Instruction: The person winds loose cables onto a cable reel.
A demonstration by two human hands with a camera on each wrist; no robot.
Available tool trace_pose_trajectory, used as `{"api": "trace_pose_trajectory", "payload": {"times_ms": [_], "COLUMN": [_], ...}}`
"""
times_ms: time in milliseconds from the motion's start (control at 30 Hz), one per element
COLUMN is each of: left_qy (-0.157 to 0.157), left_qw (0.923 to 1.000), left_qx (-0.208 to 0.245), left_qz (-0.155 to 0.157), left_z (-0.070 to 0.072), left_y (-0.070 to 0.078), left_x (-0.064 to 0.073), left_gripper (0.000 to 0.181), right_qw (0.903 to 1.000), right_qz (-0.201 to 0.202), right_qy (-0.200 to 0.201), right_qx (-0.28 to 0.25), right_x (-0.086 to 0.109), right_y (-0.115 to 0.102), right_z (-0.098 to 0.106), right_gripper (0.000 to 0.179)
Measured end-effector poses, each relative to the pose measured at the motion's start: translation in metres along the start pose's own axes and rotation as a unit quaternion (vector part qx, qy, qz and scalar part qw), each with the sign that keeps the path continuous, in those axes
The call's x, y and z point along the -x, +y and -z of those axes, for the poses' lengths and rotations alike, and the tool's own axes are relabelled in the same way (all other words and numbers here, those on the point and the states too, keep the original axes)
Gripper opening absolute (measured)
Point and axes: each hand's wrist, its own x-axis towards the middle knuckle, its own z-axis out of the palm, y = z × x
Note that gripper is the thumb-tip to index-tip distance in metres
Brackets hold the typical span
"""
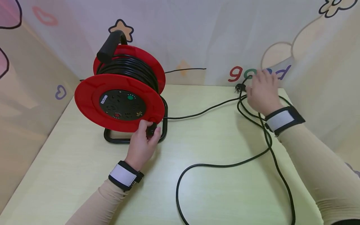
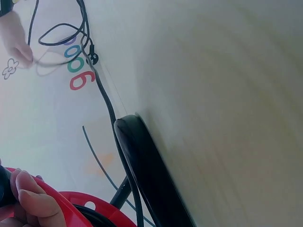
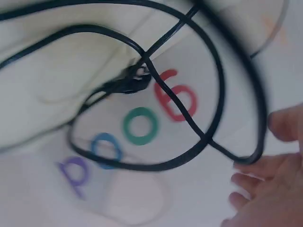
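A red cable reel with black cable wound on its drum stands at the left on a black tube frame. My left hand grips the black winding knob at the lower right of the front disc. At the back right, my right hand is raised over loose loops of black cable. In the right wrist view its fingers are spread and fairly straight, and a cable bend lies at the index fingertip. A black plug is just left of that hand.
The reel's carrying handle sticks up above the drum. Cable runs from the reel across the pale table to the loops, and two strands reach the near edge. A patterned cloth hangs behind and at both sides.
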Motion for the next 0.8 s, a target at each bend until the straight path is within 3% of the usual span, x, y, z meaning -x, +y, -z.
{"api": "trace_pose_trajectory", "payload": {"times_ms": [67, 133, 200, 300, 433, 633, 800], "left_qy": [0.002, 0.001, -0.003, -0.018, -0.034, -0.02, -0.013], "left_qw": [1.0, 1.0, 0.9999, 0.9996, 0.9992, 0.9988, 0.9927], "left_qx": [0.0, -0.001, 0.0, 0.002, 0.002, 0.036, 0.091], "left_qz": [0.002, 0.006, 0.012, 0.019, 0.02, 0.028, 0.078], "left_z": [0.0, 0.0, -0.002, -0.006, -0.009, -0.006, 0.0], "left_y": [-0.001, -0.003, -0.003, -0.001, 0.004, 0.006, 0.002], "left_x": [0.0, 0.0, 0.0, -0.002, -0.005, -0.004, 0.002], "left_gripper": [0.034, 0.034, 0.033, 0.034, 0.034, 0.034, 0.038], "right_qw": [0.9943, 0.9799, 0.9678, 0.9628, 0.9707, 0.9769, 0.9714], "right_qz": [0.068, 0.129, 0.166, 0.183, 0.17, 0.192, 0.228], "right_qy": [0.0, -0.012, -0.046, -0.077, -0.082, -0.033, -0.002], "right_qx": [0.082, 0.152, 0.184, 0.183, 0.148, 0.089, 0.065], "right_x": [-0.007, -0.012, -0.017, -0.022, -0.027, -0.027, -0.023], "right_y": [-0.025, -0.044, -0.056, -0.059, -0.048, -0.037, -0.033], "right_z": [-0.014, -0.035, -0.056, -0.083, -0.098, -0.091, -0.082], "right_gripper": [0.054, 0.049, 0.045, 0.035, 0.021, 0.014, 0.018]}}
